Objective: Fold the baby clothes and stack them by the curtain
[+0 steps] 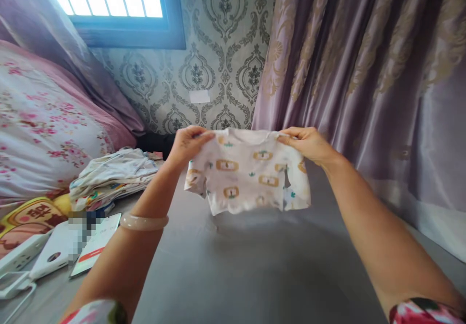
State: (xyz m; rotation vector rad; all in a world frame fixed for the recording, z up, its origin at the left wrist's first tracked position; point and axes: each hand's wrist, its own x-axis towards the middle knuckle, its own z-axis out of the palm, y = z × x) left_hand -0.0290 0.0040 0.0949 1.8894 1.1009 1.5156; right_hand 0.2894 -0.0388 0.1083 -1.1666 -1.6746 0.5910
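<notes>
A small white baby shirt (247, 173) with tan and green prints is stretched between my two hands above a grey sheet (233, 275). Its left shoulder, as I see it, is pinched in my left hand (191, 142). My right hand (307, 142) pinches the other shoulder, fingers closed on the cloth. The neckline faces up, and both short sleeves hang at the sides. The lower part of the shirt sags toward the sheet; whether its hem touches the sheet I cannot tell.
On the left lie a pile of folded clothes (112, 173), a phone (96, 246), a white device (56, 246), a power strip (24, 253) with a cable and a yellow cushion (32, 219). Floral bedding (54, 125) rises behind them. A purple curtain (349, 72) hangs along the right.
</notes>
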